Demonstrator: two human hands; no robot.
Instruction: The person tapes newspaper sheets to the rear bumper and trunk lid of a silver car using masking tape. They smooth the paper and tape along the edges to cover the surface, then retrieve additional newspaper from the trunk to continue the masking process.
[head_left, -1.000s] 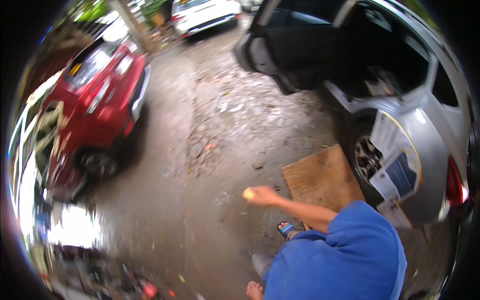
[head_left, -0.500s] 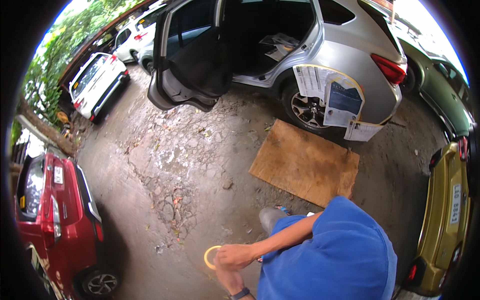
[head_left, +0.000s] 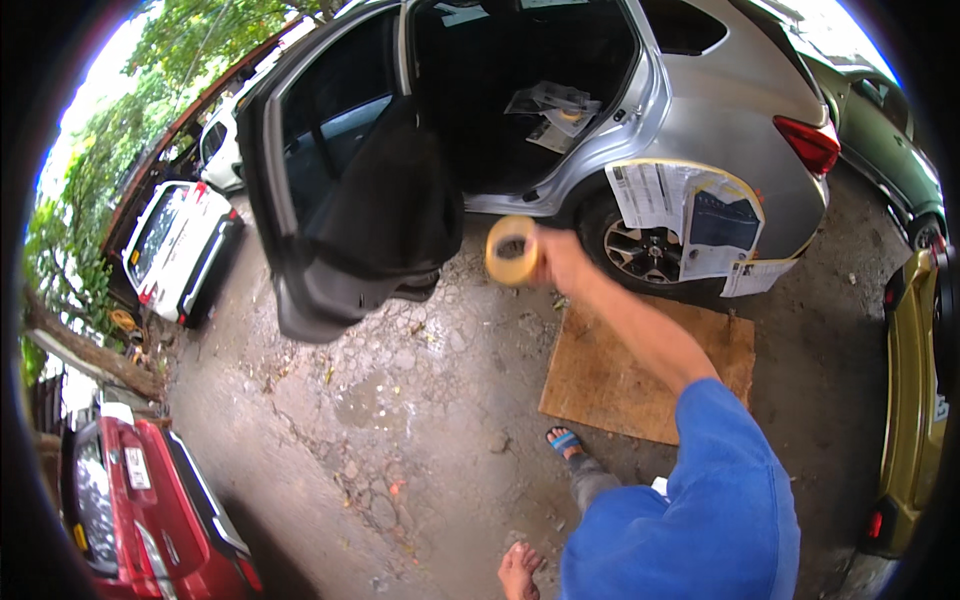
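My right hand is stretched forward and closed on a roll of yellowish masking tape, held up by its rim. The roll is slightly blurred and sits in front of the silver car's doorway. Low in the picture, near my body, my left hand hangs with fingers loosely curled and apart, nothing visible in it. Ahead stands the silver car with its rear door swung open. Taped newspaper sheets cover the bodywork around its rear wheel.
More newspaper lies inside the car. A brown board is on the wet, cracked ground by the rear wheel. A red car and a white car stand at left; a gold car and a green car at right.
My hands have come apart. The right one has swung up and forward with the tape roll toward the open doorway, while the left stays low. The silver car appears closer.
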